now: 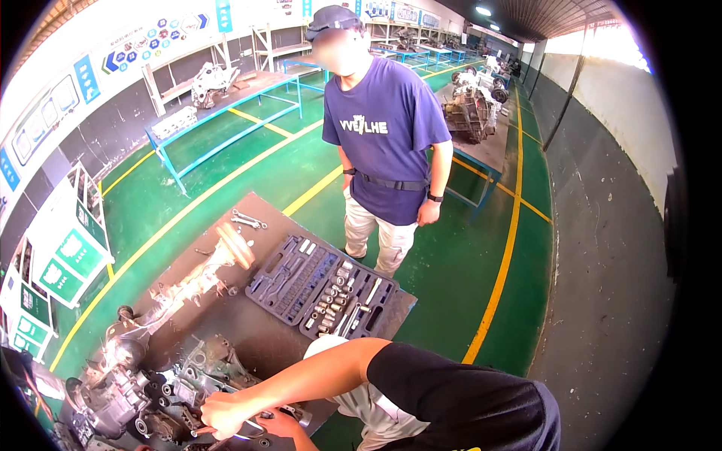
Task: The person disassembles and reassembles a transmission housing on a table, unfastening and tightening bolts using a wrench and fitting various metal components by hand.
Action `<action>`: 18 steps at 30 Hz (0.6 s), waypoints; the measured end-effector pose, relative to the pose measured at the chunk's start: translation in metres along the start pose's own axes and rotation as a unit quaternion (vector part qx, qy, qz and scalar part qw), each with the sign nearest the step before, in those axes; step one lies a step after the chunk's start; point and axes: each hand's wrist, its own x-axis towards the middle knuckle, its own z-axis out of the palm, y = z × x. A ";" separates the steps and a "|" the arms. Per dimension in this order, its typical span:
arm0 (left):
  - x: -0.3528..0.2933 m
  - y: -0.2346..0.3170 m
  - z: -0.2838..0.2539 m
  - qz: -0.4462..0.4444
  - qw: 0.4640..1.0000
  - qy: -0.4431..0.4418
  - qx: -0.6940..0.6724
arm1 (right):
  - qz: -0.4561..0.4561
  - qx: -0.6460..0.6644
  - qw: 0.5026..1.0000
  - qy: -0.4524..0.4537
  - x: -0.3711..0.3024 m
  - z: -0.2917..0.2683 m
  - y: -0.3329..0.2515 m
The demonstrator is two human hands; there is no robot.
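My right hand [223, 414], at the end of an arm in a black sleeve, is closed over the metal parts at the lower left. A short orange-brown piece [201, 431] shows beside its fingers; what it grips is mostly hidden. Just right of it, my left hand [280, 423] is curled by a small dark piece [265, 414], which I cannot identify. Beneath and around both hands lie greasy castings [214, 357] and a grey gearbox-like housing [113, 402].
An open socket set case [320, 289] rests on the brown table [259, 218], near some wrenches [248, 219]. A long axle-like assembly [192, 282] lies left of it. Across the table stands a person [391, 135] in a purple shirt. Farther blue-framed benches [248, 98] carry engine parts.
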 end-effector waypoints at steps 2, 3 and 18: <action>-0.012 0.030 -0.024 -0.036 0.997 -0.062 -0.017 | -0.002 0.012 1.000 0.012 -0.002 0.007 0.010; 0.005 -0.008 0.003 -0.012 1.000 0.012 0.009 | 0.012 -0.011 0.999 -0.041 0.002 -0.002 -0.005; -0.007 -0.006 -0.001 0.165 0.974 0.114 0.109 | -0.122 -0.025 0.990 0.064 0.023 0.042 0.057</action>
